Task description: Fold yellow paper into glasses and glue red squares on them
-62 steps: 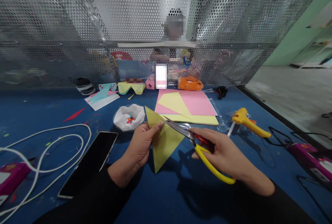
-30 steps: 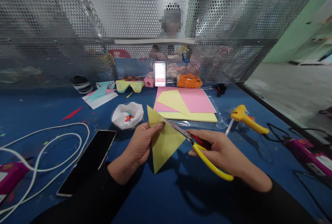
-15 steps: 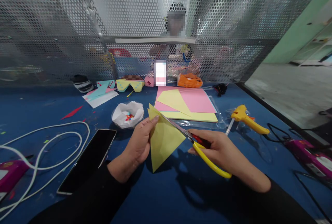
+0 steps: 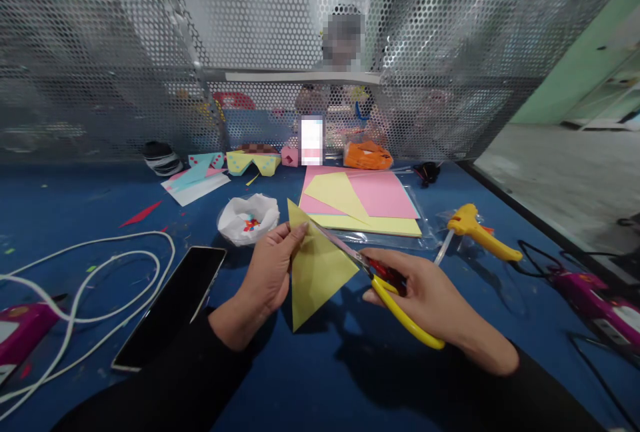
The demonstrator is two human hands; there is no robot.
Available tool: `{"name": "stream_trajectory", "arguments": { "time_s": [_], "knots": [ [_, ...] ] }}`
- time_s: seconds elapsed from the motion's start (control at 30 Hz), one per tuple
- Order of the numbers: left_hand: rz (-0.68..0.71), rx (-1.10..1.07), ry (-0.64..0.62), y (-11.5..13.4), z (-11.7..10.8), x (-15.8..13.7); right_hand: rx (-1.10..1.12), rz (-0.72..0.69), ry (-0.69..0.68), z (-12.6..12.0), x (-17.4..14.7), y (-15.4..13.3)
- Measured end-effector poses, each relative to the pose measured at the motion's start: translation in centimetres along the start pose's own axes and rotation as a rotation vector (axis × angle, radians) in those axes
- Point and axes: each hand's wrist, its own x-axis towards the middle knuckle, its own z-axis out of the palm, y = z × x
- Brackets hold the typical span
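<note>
My left hand (image 4: 270, 272) pinches a folded sheet of yellow paper (image 4: 320, 275) between thumb and fingers, near its upper left edge. The paper is held up off the blue table, one point upward and one downward. In my right hand (image 4: 425, 292) is a pair of scissors (image 4: 407, 319) with yellow and red-black handles. Their blades lie along the paper's upper right edge, pointing up and left toward my left thumb. Past the paper, a stack of pink and yellow sheets (image 4: 383, 195) lies on clear plastic.
A white-lined bowl with paper scraps (image 4: 249, 222) stands beyond my left hand. A phone (image 4: 173, 309) and white cable (image 4: 155, 265) lie at left. A yellow glue gun (image 4: 483, 235) and purple power strip (image 4: 597, 302) are at right. Behind the perforated metal screen (image 4: 270, 25) is a person.
The scissor handles have spread slightly wider. At the paper's top, the two separate tips now show as one point. The whole view has shifted a little.
</note>
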Motion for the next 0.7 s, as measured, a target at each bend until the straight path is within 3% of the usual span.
{"name": "stream_trajectory", "arguments": {
  "time_s": [0.5, 0.7],
  "knots": [
    [0.008, -0.032, 0.027, -0.18, -0.04, 0.04, -0.044, -0.022, -0.018, -0.37, 0.09, -0.35],
    [-0.052, -0.030, -0.012, -0.50, 0.08, -0.33, -0.038, -0.019, -0.019, -0.26, 0.14, -0.36]
  ]
}}
